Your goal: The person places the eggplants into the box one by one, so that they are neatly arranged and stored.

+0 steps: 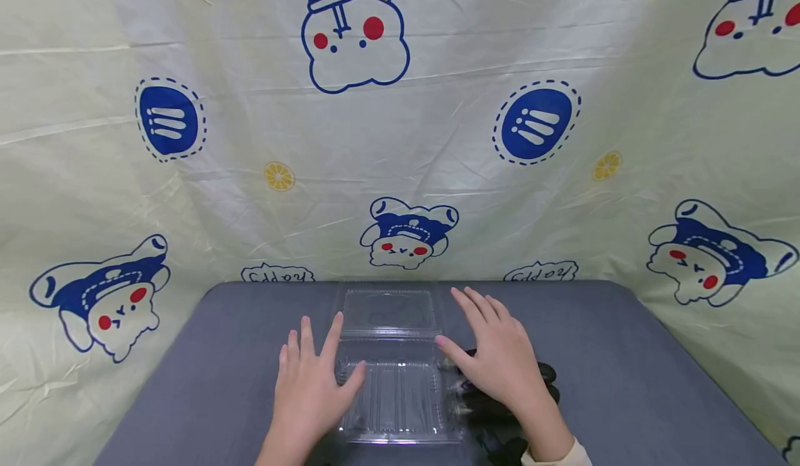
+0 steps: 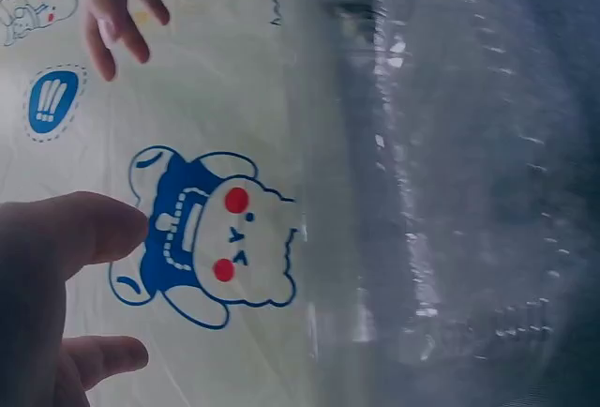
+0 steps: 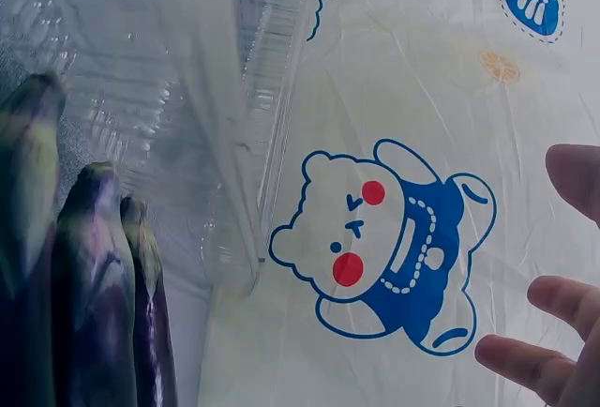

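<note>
A clear plastic clamshell box [image 1: 400, 400] lies unfolded on the table, its lid [image 1: 390, 311] laid back toward the far edge. To the left of the box, my left hand [image 1: 310, 386] hovers with fingers spread, the thumb overlapping the box's side in the head view. On the other side my right hand [image 1: 496, 358] is raised, fingers extended and holding nothing. Partly hidden beneath it are several long dark purple eggplants [image 3: 94, 285], side by side with their paler ends toward the box. The ridged clear plastic [image 2: 469, 191] fills much of the left wrist view.
The grey table [image 1: 206, 396] runs out to both sides. Behind it hangs a pale curtain [image 1: 437, 139] printed with cartoon bears, blue badges and orange slices. Near the front edge, by the right forearm, lies another dark object [image 1: 514, 450].
</note>
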